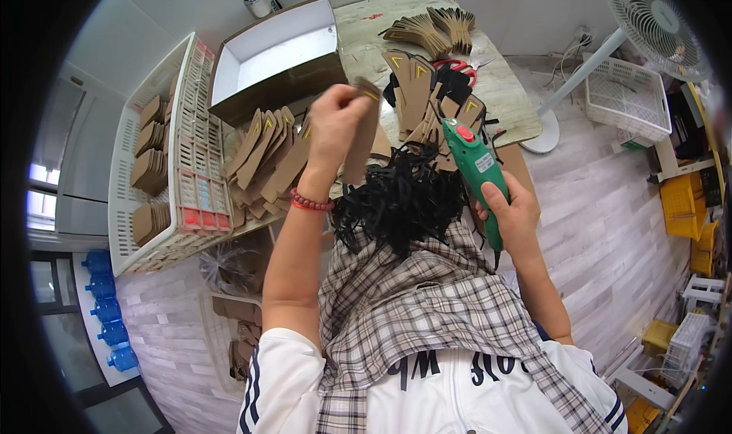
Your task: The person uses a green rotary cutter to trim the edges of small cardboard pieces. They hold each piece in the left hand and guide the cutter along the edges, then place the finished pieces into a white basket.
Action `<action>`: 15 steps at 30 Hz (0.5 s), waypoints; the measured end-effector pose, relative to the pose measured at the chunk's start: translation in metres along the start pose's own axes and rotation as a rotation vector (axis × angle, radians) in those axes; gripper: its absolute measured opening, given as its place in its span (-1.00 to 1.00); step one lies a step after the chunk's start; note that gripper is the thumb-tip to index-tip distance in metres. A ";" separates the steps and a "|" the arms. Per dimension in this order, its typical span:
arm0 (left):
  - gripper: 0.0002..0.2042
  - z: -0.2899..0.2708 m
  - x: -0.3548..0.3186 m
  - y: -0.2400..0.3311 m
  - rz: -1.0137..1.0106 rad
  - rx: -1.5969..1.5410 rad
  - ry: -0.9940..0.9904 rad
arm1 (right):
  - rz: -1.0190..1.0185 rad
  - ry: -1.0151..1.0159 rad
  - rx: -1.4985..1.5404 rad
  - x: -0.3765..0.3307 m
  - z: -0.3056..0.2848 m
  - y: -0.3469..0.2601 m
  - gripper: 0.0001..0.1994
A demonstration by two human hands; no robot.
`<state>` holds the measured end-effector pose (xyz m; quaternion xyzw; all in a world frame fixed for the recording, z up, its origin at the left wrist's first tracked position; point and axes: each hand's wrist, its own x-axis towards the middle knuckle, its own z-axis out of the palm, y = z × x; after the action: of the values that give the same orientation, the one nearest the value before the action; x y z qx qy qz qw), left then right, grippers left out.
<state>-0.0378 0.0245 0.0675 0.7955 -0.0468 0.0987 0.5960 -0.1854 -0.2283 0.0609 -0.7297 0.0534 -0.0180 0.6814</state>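
My left hand (334,121) is raised over the table, its fingers closed on the top of a tan curved strip (361,140) with a yellow mark, slightly blurred. In my right hand (515,209) is a green handheld power tool (474,156) with a red button, its tip pointing up and away from me. A heap of black ribbon scraps (404,194) lies on my lap, between the hands. More tan strips (414,91) with yellow marks fan out on the table just beyond the tool tip. To the left of my left hand lies a pile of similar strips (259,152).
An open box (278,49) with a white inside stands at the back left, beside a white plastic crate (183,160) holding stacked tan pieces. Red-handled scissors (467,70) lie near fanned stacks (419,34). A fan (656,22) stands right of the table (511,99).
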 end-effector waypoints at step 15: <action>-0.86 0.040 -0.088 -0.008 -0.681 -1.340 -0.189 | 0.042 -0.032 -0.089 -0.025 0.001 0.011 -0.68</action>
<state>-0.1177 -0.0154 0.0307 0.2388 0.1006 -0.2088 0.9430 -0.2109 -0.2253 0.0513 -0.7583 0.0584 0.0103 0.6492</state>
